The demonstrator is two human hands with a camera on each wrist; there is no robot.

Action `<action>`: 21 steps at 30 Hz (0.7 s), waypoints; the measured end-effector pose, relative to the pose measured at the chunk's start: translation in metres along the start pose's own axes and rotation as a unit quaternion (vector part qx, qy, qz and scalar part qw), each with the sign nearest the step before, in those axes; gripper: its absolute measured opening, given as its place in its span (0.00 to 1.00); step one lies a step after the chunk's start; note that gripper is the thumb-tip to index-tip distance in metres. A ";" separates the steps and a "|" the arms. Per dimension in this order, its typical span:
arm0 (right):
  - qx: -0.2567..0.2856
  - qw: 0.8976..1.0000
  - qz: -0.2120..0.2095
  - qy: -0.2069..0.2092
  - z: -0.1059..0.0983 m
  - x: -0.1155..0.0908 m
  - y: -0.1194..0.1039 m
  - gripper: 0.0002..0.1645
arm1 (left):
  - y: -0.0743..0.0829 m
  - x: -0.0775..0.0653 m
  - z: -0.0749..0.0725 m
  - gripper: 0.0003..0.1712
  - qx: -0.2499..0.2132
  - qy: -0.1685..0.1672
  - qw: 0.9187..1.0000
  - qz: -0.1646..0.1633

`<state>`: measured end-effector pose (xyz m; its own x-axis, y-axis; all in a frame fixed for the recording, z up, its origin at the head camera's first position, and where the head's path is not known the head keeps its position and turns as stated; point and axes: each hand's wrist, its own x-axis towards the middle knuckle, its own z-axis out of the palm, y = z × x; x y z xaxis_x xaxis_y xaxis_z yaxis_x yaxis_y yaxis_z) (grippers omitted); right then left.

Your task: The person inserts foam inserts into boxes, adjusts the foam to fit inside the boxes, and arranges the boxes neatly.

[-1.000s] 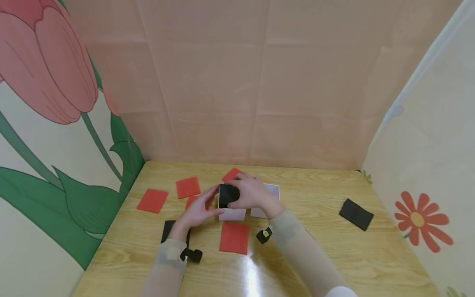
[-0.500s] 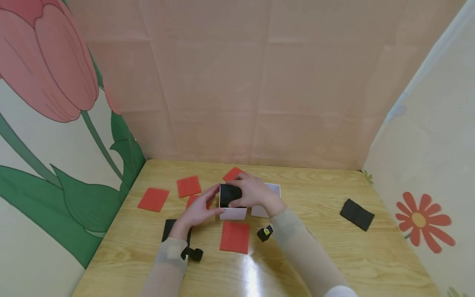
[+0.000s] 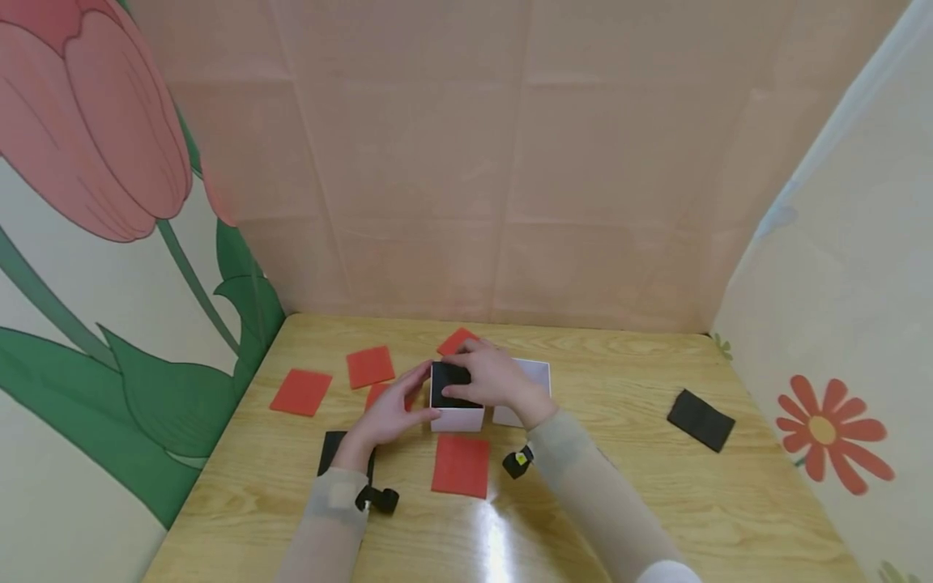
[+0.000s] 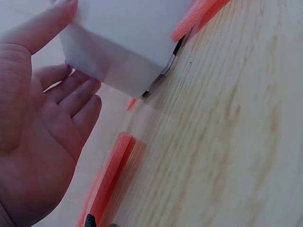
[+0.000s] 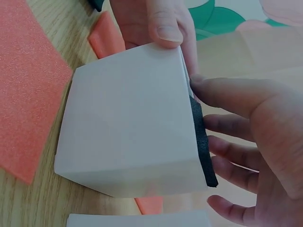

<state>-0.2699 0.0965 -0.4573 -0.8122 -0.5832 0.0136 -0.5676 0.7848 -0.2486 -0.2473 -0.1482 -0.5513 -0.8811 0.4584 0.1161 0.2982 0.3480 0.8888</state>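
Note:
A white box (image 3: 457, 420) stands near the table's middle, with a black foam sheet (image 3: 450, 377) across its top. The left hand (image 3: 386, 414) holds the box from its left side. In the left wrist view, that thumb rests against one face and the fingers lie along the adjoining face. From the right, the right hand (image 3: 496, 376) reaches over the top and presses the foam with spread fingers. In the right wrist view, the fingertips touch the black foam's edge strip (image 5: 203, 142), which sticks out slightly past the rim at one corner.
A second white box (image 3: 539, 373) stands just right, partly behind the right hand. A red foam square (image 3: 461, 467) lies in front; several more, such as a far-left red square (image 3: 301, 392), lie left and behind. Black pieces lie at right (image 3: 701, 420) and under the left wrist (image 3: 332, 449).
The right hand's thumb has shifted slightly over the foam, and the foam now covers the top more evenly, down to the front rim. The left hand has stayed in place.

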 end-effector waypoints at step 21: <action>0.005 1.000 -0.022 0.007 0.007 -0.002 0.003 0.39 | 0.001 0.000 0.000 0.56 0.007 0.001 1.000 -0.005</action>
<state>-0.2691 0.0992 -0.4645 -0.7883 -0.6141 0.0382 -0.6015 0.7561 -0.2578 -0.2467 -0.1480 -0.5510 -0.8849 0.4531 0.1081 0.2945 0.3645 0.8834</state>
